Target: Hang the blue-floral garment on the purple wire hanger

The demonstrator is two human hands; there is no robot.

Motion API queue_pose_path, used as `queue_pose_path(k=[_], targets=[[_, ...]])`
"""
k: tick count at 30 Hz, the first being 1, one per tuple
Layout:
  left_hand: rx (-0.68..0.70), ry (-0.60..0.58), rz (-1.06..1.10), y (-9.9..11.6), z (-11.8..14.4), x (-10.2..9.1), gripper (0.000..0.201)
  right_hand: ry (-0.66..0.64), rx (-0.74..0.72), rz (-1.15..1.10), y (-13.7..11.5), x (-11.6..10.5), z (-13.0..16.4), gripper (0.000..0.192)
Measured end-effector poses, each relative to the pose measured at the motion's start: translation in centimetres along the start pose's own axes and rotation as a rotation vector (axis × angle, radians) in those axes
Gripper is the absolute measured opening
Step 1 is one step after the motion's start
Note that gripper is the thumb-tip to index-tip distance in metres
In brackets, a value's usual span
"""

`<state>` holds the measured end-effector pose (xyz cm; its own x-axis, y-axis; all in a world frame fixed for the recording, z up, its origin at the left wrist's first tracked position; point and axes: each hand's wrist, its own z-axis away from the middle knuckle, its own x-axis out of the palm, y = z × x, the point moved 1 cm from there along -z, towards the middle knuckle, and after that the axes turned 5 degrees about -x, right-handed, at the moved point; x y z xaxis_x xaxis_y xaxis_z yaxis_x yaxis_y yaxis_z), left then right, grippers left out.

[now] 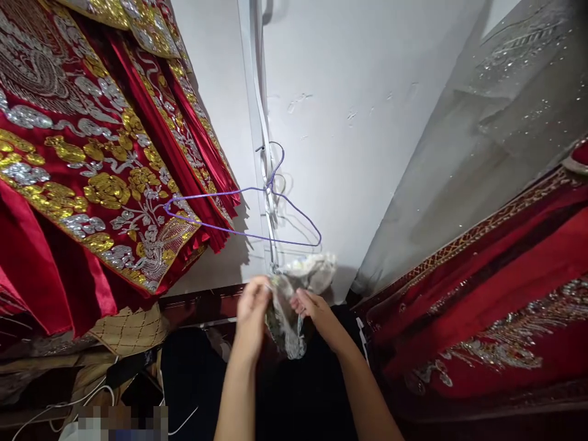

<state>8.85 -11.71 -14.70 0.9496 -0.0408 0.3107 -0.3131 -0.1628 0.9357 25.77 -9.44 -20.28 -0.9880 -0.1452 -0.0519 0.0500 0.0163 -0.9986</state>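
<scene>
Both my hands grip a crumpled, greyish-white cloth (287, 306), sheer-looking with a lacy pale edge; its exact kind is unclear and its upper part is blurred. Closed fingers of my left hand (253, 301) pinch its left side. On the right side, my right hand (312, 305) is curled round a fold of it. Just above the cloth, a purple wire hanger (243, 234) hangs bare by its hook on a white strap or strip (258, 92) that runs down the wall.
A red garment with gold and silver embroidery (110, 190) hangs at left. To the right are a sheer sparkly fabric (459, 153) and red embroidered cloth (496, 306). Quilted tan fabric (133, 327) and a white cable (108, 392) lie low at left. The white wall (340, 153) is scuffed.
</scene>
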Motion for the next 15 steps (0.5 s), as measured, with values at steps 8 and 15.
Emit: queue_pose_path(k=[8, 15], targets=[[0.146, 0.042, -0.449, 2.1, 3.0, 1.4, 0.018, -0.121, -0.080, -0.399, -3.3, 3.6, 1.9, 0.044], [0.122, 0.234, -0.422, 3.0, 1.3, -5.5, 0.036, -0.419, -0.337, 0.101, -5.7, 6.9, 0.4, 0.015]])
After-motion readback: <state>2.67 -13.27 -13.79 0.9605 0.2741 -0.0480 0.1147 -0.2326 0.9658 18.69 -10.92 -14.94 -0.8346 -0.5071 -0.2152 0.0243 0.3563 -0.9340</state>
